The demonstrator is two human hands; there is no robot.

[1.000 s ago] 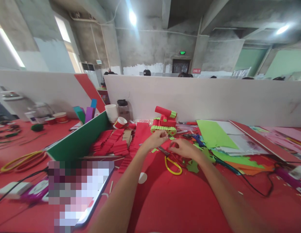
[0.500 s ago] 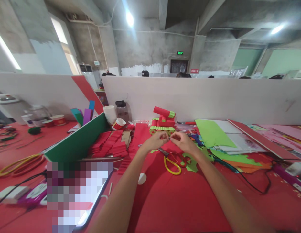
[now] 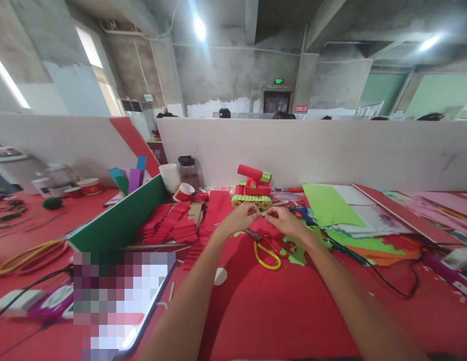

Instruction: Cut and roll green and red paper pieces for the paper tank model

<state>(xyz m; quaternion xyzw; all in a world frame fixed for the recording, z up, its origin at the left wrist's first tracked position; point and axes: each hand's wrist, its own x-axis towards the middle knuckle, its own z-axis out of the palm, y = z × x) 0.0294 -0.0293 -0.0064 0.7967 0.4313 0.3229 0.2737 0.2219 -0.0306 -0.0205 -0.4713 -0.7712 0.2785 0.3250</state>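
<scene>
My left hand [image 3: 242, 216] and my right hand [image 3: 283, 220] are raised over the red table, fingertips facing each other with a small gap. Each has thumb and fingers pinched together; whatever they hold, if anything, is too small to make out. Just beyond them stands a paper model tank [image 3: 253, 188], with a red body and barrel and light-green ridged tracks. Below the hands lie scissors [image 3: 268, 256] with a yellow and a red handle loop. Light-green paper scraps [image 3: 298, 254] are beside the scissors, near my right wrist.
Red paper strips [image 3: 163, 223] lie left, by a green board [image 3: 116, 220]. A tipped paper cup [image 3: 184, 191] and a lidded bottle [image 3: 188, 171] stand behind. A phone [image 3: 158, 271] lies front left. Green sheets [image 3: 331, 205] and a black cable [image 3: 391, 286] are right.
My fingertips, nearly touching half a second ago, are slightly farther apart. My right hand has shifted a little to the right; the tank and scissors stay in place.
</scene>
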